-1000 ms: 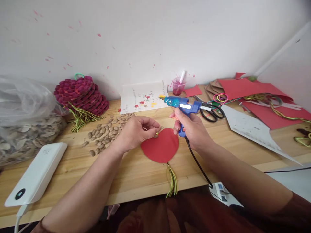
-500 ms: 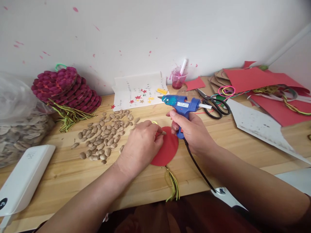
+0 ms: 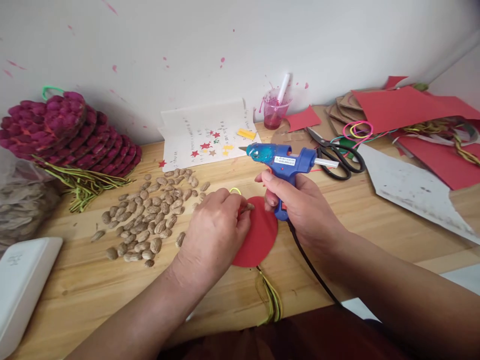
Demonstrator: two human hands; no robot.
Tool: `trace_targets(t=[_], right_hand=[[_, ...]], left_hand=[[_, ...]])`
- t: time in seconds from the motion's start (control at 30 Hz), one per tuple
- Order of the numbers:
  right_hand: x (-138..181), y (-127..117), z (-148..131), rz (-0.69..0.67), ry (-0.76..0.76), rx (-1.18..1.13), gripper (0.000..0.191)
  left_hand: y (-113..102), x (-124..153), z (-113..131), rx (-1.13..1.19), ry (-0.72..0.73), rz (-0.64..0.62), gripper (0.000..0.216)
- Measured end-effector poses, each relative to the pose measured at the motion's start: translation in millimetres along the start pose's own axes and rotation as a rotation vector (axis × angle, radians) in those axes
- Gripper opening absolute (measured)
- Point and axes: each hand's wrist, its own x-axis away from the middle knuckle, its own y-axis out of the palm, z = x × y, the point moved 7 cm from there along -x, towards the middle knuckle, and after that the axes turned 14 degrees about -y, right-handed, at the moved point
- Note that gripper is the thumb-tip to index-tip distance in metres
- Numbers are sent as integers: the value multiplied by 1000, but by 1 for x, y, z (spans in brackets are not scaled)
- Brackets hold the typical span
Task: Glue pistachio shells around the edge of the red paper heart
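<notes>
My right hand (image 3: 300,202) is wrapped round the handle of a blue glue gun (image 3: 283,162), its nozzle pointing left and a white glue stick out of its back. Over the upper left of a red paper disc (image 3: 260,237), my left hand (image 3: 219,225) pinches a peanut (image 3: 247,207) at the disc's surface. Whether the peanut is stuck there I cannot tell. A yellow loop (image 3: 235,191) shows at the disc's top, and a yellow-green tassel (image 3: 273,300) trails from its bottom edge. To the left of my left hand lie many loose peanuts (image 3: 150,212).
Magenta peanut-covered discs (image 3: 86,130) are stacked at the left, beside a bag of peanuts (image 3: 24,210) and a white power bank (image 3: 28,285). Behind are a paper with stars (image 3: 202,132) and a cup (image 3: 275,112). Scissors (image 3: 339,157) and red paper (image 3: 405,112) lie right.
The view has shifted slightly closer and to the right. My left hand still pinches the peanut at the disc, and the glue gun stays raised in my right hand.
</notes>
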Motion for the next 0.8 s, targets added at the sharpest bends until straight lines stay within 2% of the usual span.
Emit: trace_targets(t=[0.3,0.8], right_hand=[[4,1,-1,-18,13,51,28],[3,2,-1,-66,4,75,24]], left_hand=[[-3,2,0,27,53,71,9],[-4,2,0,35,56,72,8]])
